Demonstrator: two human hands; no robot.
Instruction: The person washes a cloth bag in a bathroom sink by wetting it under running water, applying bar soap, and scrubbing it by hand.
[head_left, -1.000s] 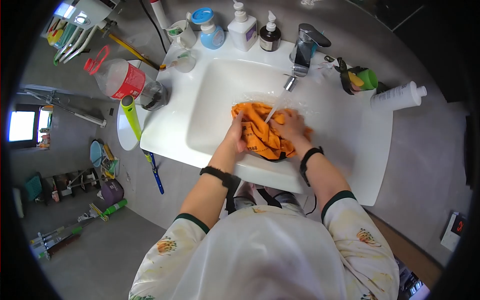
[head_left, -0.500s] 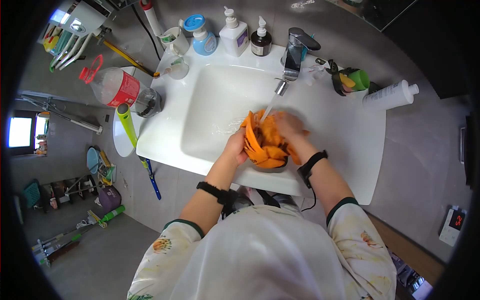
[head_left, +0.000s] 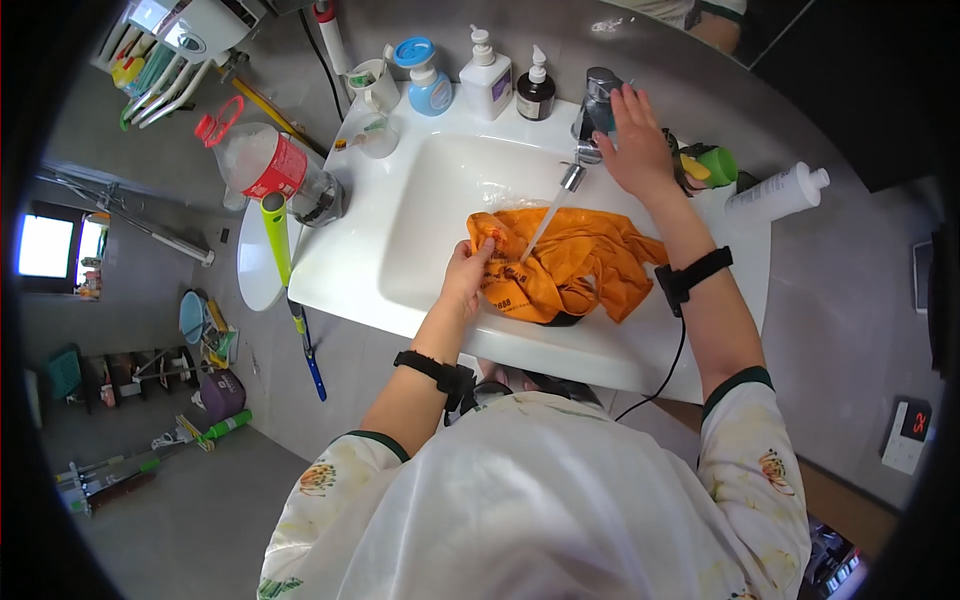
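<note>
An orange cloth (head_left: 575,250) with dark printed letters is spread out in the white sink (head_left: 415,185), reaching its right side. My left hand (head_left: 465,277) pinches the cloth's left edge, thumb on top. Water streams from the chrome faucet (head_left: 588,120) onto the wet fabric. Up beside the faucet is my right hand (head_left: 638,150), its fingers stretched out and holding nothing. It overlaps the faucet's right side in this view. Part of a dark object shows under the cloth's front edge.
Along the back rim stand a blue foam bottle (head_left: 428,88), a white pump bottle (head_left: 486,80) and a dark pump bottle (head_left: 536,92). A green cup (head_left: 716,166) and white bottle (head_left: 778,193) are at right. A large red-labelled bottle (head_left: 275,168) is at left.
My right hand has let go of the cloth and moved up to the faucet, fingers extended. The bunched cloth has spread out to the right. My left hand still holds its edge.
</note>
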